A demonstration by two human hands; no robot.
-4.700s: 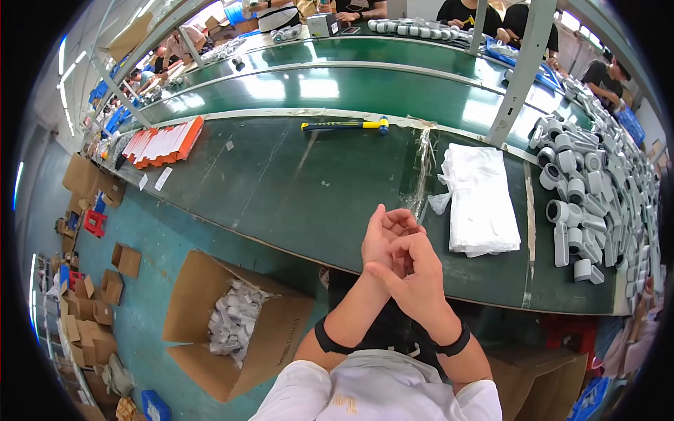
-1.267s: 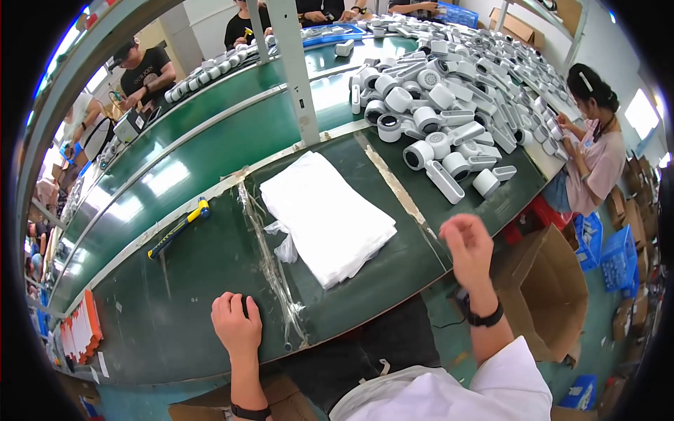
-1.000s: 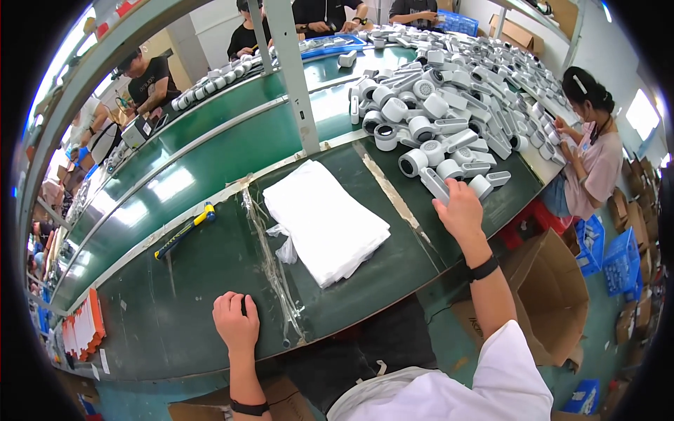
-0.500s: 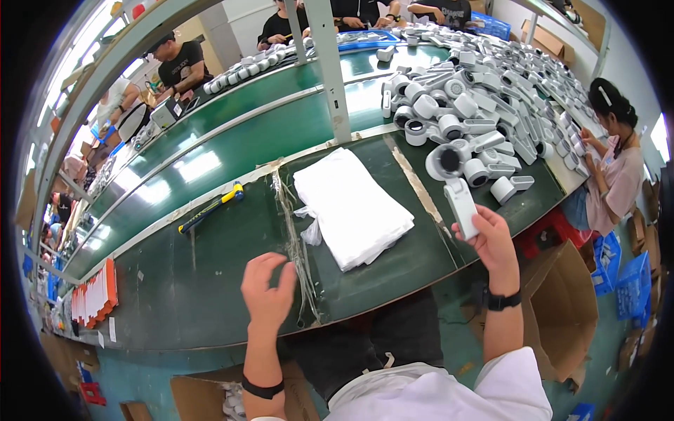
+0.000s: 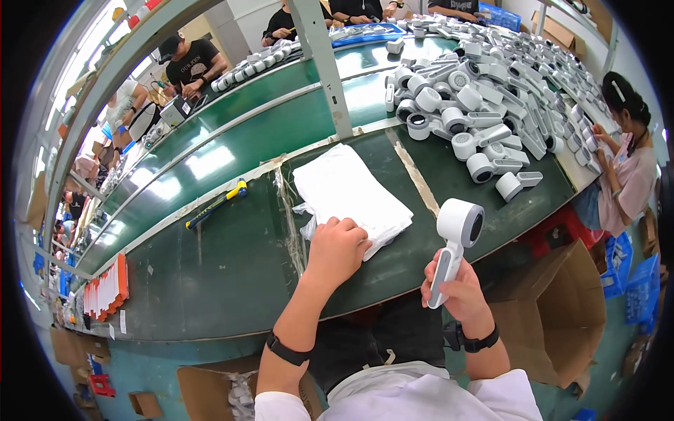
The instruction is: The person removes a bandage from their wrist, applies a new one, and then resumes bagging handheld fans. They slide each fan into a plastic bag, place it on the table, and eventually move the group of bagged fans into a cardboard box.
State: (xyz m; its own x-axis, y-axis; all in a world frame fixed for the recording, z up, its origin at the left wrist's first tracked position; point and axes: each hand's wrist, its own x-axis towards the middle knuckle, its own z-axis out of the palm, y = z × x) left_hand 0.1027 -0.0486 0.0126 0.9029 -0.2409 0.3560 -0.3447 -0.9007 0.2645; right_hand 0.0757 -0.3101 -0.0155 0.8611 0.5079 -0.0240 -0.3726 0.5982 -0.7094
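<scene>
One device (image 5: 458, 221), right hand (image 5: 460, 291) gripping | left hand (image 5: 337, 251) newly at white stack (image 5: 354, 186), grip unclear

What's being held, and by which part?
The right hand holds a round-headed device by its handle; whether the left hand, at the white stack, grips anything is unclear.

Left hand (image 5: 338, 247): over the tabletop (image 5: 203, 284), in from its near edge, back upward, fingers bent.
Left forearm (image 5: 302, 316): crossing that near edge, slanting inward as I see it.
Right hand (image 5: 455, 289): by the tabletop's near edge, fingers curled in a grip.
Right forearm (image 5: 491, 359): short of that edge, leaning inward too.
</scene>
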